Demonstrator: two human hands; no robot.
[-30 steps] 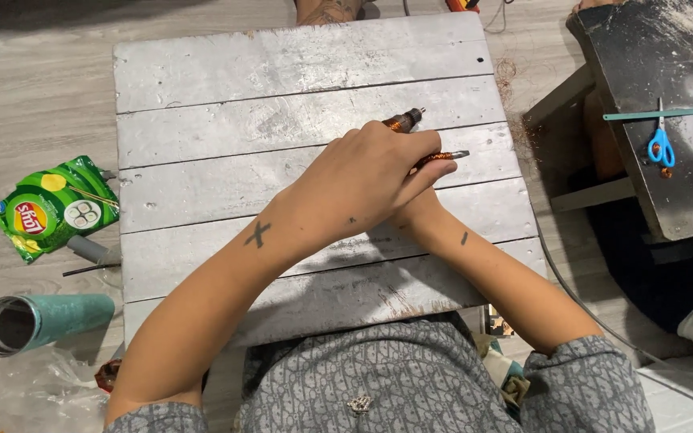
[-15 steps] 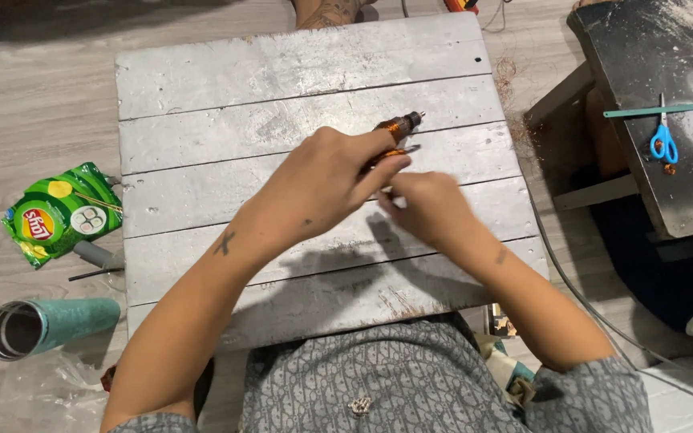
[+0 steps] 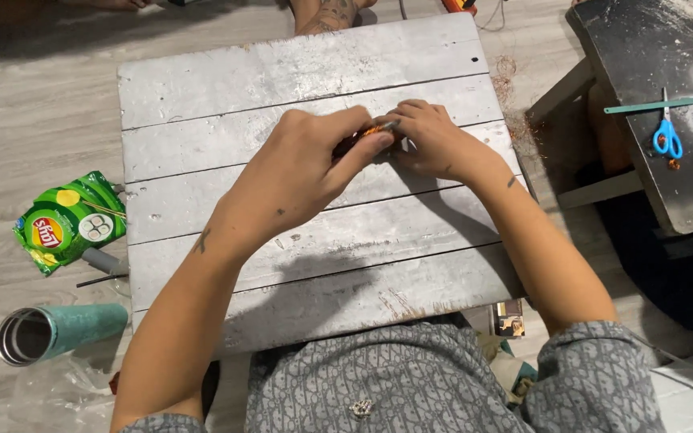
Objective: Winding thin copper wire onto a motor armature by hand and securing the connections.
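left hand (image 3: 302, 172): over middle of surface, fingers curled, grip clenched on a small dark tool (image 3: 354, 143); thumb and forefinger pinch it near its tip
right hand (image 3: 435, 140): just beside left hand, touching it, fingertips closed on the front end of the tool, where a thin metal tip (image 3: 385, 127) shows
tool: dark with orange bits, mostly hidden by the hands, held low over the second plank from the far edge; cannot tell if it touches the wood
surface (image 3: 282, 72): grey-white painted planks, scuffed, paint worn near the close edge
chip bag (image 3: 67, 220): green, lying on floor left of surface
tube (image 3: 56, 330): teal, open metal end facing camera, on its side on floor, near bag
stick (image 3: 102, 280): thin dark, on floor between bag and tube
side bench (image 3: 651, 160): dark, dusty, right of surface, well apart from hands
scissors (image 3: 666, 132): blue handles, on side bench
strip (image 3: 659, 104): thin teal, under the scissors, on side bench
shavings (image 3: 515, 96): orange flecks on floor by right edge of surface
shirt (image 3: 395, 385): grey patterned, bottom of view
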